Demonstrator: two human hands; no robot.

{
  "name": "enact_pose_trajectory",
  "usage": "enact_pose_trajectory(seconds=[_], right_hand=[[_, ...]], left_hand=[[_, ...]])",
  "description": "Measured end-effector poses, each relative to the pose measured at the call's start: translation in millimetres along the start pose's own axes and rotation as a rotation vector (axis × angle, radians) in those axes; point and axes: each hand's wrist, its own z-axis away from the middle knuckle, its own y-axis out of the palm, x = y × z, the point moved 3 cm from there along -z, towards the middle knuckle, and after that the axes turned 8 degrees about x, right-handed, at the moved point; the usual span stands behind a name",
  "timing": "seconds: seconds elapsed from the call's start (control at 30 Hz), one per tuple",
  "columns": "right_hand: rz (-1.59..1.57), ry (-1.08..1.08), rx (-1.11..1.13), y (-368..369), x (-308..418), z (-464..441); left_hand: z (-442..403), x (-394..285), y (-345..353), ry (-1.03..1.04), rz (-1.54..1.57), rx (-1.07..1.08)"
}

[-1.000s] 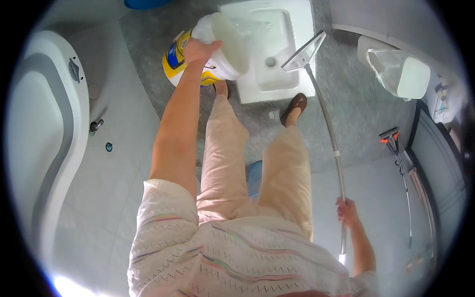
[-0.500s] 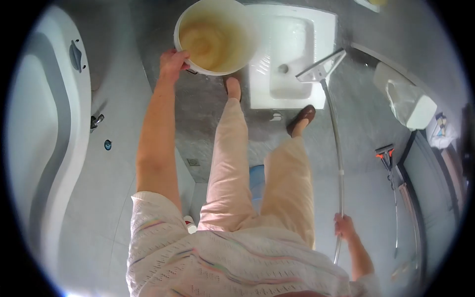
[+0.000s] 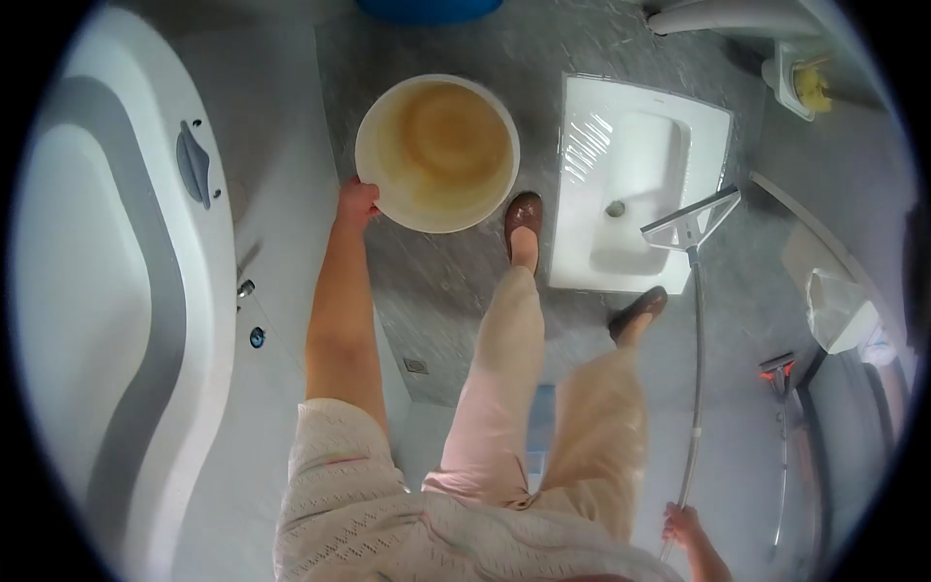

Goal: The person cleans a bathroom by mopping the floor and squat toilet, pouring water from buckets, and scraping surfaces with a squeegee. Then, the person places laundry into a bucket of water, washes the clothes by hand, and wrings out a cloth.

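Note:
My left hand (image 3: 358, 201) is closed on the near left rim of a large white bucket (image 3: 372, 160), stained brownish yellow inside. The bucket's open mouth faces up toward me; whether its base touches the floor I cannot tell. Low on the right, my right hand (image 3: 682, 525) wraps round the long grey handle of a floor squeegee (image 3: 690, 228). The squeegee's white head rests over the right edge of a white squat toilet (image 3: 579, 247), just right of its drain hole.
A bathtub (image 3: 208, 291) runs along the left side. A blue tub (image 3: 427, 8) shows at the top edge. On the right are a white waste bin (image 3: 842, 325) with a bag and a second, orange-marked mop (image 3: 779, 369). A floor drain (image 3: 415, 366) lies left of my legs.
My view has shifted, so the toilet and bucket appear lower in it. The bucket has moved left away from the toilet, and its mouth shows rounder. Both hands keep their holds.

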Motion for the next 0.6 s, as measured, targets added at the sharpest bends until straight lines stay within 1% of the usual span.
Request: enact_pose_trajectory(seconds=[0.1, 0.23, 0.27, 0.3, 0.33, 0.37, 0.4, 0.47, 0.57, 0.6], right_hand=[[0.007, 0.005, 0.021, 3, 4, 5], [-0.027, 0.062, 0.018, 5, 2, 0], [-0.028, 0.072, 0.016, 5, 1, -2], [-0.028, 0.088, 0.014, 7, -1, -2], [-0.035, 0.083, 0.025, 9, -1, 0], [-0.042, 0.077, 0.035, 11, 0, 2], [-0.049, 0.072, 0.045, 13, 2, 3], [-0.042, 0.074, 0.043, 16, 1, 1], [-0.034, 0.07, 0.054, 19, 1, 1], [-0.031, 0.069, 0.059, 19, 2, 3]], left_hand=[[-7, -12, -13, -0.071, -0.071, 0.077], [-33, -107, -20, 0.312, -1.23, -0.485], [-9, -151, -6, 0.637, -1.04, -0.635], [-15, -184, 6, 0.621, -1.235, -0.561], [-20, -223, 17, 0.792, -1.059, -0.554], [-10, -254, 38, 1.366, -1.305, -0.804], [-14, -284, 52, 1.318, -1.176, -0.682], [3, -332, 89, 1.332, -1.194, -0.579], [-41, -342, 103, 1.067, -1.376, -0.639], [-48, -340, 106, 1.102, -1.363, -0.651]])
